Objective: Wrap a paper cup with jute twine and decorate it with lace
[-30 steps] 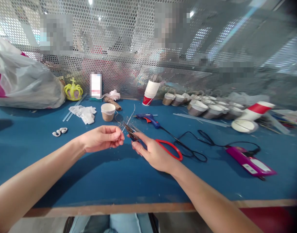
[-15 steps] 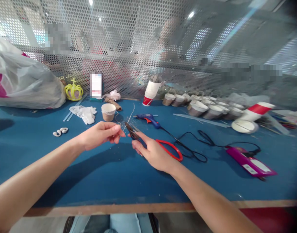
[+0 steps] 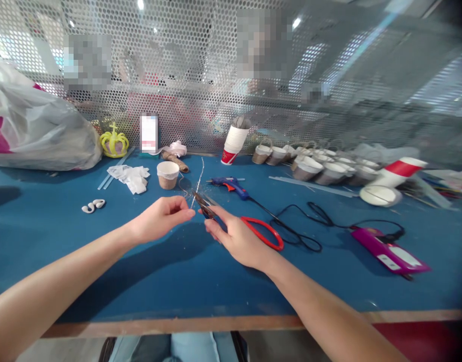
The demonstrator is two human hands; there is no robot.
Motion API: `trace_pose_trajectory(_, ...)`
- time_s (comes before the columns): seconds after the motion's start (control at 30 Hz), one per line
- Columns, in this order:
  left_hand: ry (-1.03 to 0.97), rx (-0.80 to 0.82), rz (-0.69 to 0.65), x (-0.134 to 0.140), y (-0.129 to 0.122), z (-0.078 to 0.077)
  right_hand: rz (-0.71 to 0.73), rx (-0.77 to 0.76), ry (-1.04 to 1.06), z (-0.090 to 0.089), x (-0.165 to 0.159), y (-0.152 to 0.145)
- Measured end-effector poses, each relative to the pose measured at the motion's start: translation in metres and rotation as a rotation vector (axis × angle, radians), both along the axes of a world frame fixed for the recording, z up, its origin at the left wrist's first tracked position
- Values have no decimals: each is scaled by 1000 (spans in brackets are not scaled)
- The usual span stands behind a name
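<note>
My left hand (image 3: pixel 159 218) is closed in a pinch, its thumb and forefinger on the lower end of a thin whitish cord (image 3: pixel 200 178). The cord stands up from the fingertips and leans slightly right. Close beside it, my right hand (image 3: pixel 240 239) is wrapped around scissors with large red handles (image 3: pixel 263 234). Their dark blades (image 3: pixel 201 201) point up and left at the cord; whether they touch it I cannot tell. Just beyond my left hand stands a brown-wrapped paper cup (image 3: pixel 167 176) with a white lining. Brown twine (image 3: pixel 175 161) lies behind the cup.
A blue glue gun (image 3: pixel 233 186) lies beyond the scissors, its black cable running to a purple power strip (image 3: pixel 389 251). Stacked paper cups (image 3: pixel 235 143) and several wrapped cups (image 3: pixel 310 168) stand at the back. White cloth (image 3: pixel 130 177), earbuds (image 3: pixel 93 205) and a plastic bag (image 3: pixel 46 120) are leftward.
The cord's upper end has swung left and the cord is more upright. My left hand's fingers have shifted slightly, with the thumb now stretched toward the blades. My right hand has hardly moved.
</note>
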State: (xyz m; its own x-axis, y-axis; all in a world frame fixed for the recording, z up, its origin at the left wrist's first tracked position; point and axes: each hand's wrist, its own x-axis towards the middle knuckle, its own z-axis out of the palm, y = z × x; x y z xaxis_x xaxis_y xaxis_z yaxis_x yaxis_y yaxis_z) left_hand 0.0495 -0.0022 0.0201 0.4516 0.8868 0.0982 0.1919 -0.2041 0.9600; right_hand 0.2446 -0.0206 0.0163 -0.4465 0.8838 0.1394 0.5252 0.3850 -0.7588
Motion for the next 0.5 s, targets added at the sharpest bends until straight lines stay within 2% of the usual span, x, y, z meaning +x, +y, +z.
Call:
trace_pose_trajectory(0.07,274,349,202,0,-1,4,-45,38,-38,-2,0,2)
trace_pose_trajectory(0.1,357,466,253,0,-1,6,-54,47,-50,-2,0,3)
trace_pose_trajectory(0.17,428,537,222,-2,0,9,-31,56,-66,-3,1,5)
trace_pose_trajectory(0.3,407,355,19,-12,7,12,51,68,-102,-1,2,5)
trace_pose_trajectory(0.43,300,223,-27,-18,14,12,63,68,-124,1,1,4)
trace_pose_trajectory(0.5,182,92,-53,-18,15,12,63,64,-115,2,1,3)
